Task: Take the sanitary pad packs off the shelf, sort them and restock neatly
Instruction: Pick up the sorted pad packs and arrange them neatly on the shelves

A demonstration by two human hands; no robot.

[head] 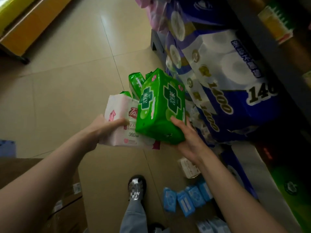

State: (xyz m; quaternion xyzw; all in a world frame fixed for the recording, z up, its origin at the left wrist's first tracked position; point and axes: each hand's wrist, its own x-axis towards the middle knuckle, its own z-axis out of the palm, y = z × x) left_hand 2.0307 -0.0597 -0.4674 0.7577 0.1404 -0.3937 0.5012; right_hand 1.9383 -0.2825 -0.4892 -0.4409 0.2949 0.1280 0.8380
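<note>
My right hand (188, 140) grips a bright green pad pack (159, 106) with dark green crosses, holding it from below and its right side. In my left hand (102, 130) sits a white and pink pad pack (124, 121) marked 350, my thumb across its top; it touches the green pack. Both packs are held above the floor. More green packs (135, 83) lie on the tiles beyond them. Several blue pad packs (185, 197) and a white pack (189, 167) lie on the floor near my right forearm.
Large blue and white toilet roll bundles (227, 78) are stacked at the right, against a dark shelf (269, 47). A cardboard box (50, 190) stands at lower left. My foot in a silver shoe (136, 187) is on the beige tiles (67, 81). A yellow fixture (25, 27) is at upper left.
</note>
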